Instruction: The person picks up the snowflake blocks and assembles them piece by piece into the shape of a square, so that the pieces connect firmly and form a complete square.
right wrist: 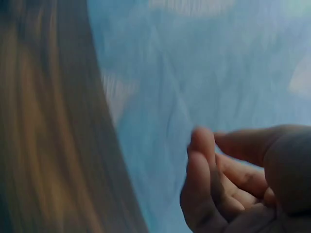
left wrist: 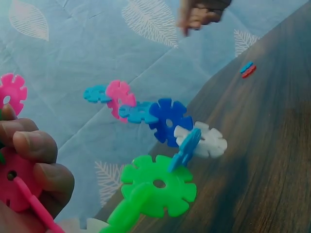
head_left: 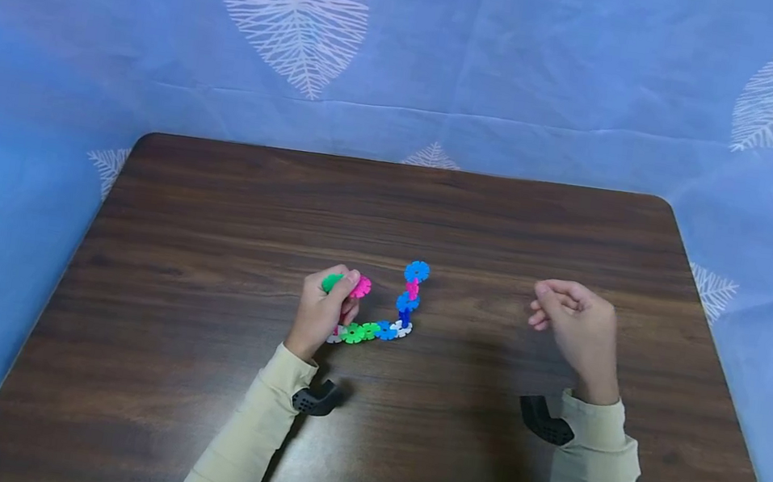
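My left hand (head_left: 326,310) grips one end of a chain of notched plastic discs. Beside its thumb show a green disc (head_left: 332,282) and a pink disc (head_left: 361,287). From the hand the chain runs right through green discs (head_left: 361,332), a blue disc (head_left: 386,330) and a white disc (head_left: 401,329), then bends away to a blue disc (head_left: 417,271) at its far end. My right hand (head_left: 583,332) is held apart at the right, fingers loosely curled; nothing shows between thumb and fingertips (right wrist: 201,141).
Under the hands is a dark wooden table (head_left: 217,194), backed by blue leaf-patterned cloth (head_left: 527,64). The left wrist view shows a small blue piece (left wrist: 246,67) and a red piece (left wrist: 249,72) on the table; the head view does not show them.
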Tool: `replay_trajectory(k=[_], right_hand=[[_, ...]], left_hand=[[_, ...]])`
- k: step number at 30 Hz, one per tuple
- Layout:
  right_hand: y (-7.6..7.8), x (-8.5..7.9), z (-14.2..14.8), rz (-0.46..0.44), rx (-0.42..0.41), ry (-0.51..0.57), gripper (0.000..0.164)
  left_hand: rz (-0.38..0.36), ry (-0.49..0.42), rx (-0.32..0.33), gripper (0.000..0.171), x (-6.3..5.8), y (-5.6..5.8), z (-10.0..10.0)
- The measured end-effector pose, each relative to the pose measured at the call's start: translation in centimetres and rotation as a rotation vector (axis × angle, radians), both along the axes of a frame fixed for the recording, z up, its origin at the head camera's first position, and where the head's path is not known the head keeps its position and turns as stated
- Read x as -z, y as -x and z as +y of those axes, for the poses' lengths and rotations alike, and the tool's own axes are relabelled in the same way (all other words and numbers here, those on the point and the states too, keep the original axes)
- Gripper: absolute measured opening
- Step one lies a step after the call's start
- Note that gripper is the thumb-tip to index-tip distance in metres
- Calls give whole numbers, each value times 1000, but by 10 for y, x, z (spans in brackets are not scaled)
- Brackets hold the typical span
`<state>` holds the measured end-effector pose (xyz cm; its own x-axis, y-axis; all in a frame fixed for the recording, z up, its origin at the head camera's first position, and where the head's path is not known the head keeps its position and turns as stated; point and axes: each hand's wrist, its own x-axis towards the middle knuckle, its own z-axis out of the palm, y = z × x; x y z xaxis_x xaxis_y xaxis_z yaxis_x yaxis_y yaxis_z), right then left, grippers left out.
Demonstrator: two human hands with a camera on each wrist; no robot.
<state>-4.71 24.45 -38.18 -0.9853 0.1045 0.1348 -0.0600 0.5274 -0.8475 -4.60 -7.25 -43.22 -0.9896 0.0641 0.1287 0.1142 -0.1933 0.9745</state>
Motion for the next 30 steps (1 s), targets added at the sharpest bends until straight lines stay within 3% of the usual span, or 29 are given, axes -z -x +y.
replay_trajectory(k=[3, 5, 9, 14, 24, 30], right_hand=[[5, 9, 25, 17, 184, -208, 22], [9, 16, 39, -21, 267, -327, 21], [18, 32, 59, -144, 260, -438, 24], [25, 54, 73, -255, 202, -459, 37], [23, 73, 77, -220, 327, -474, 36], [25, 75, 77, -283, 369, -423, 34]], left_hand=[[2, -14, -2, 41, 0, -1, -4], [9, -8, -1, 42, 0, -1, -6], [22, 1, 8, 45, 1, -1, -7], [9, -6, 25, 43, 0, -1, -4], [1, 21, 35, 43, -4, -2, -1], [-9, 16, 39, 43, -4, 0, -3]])
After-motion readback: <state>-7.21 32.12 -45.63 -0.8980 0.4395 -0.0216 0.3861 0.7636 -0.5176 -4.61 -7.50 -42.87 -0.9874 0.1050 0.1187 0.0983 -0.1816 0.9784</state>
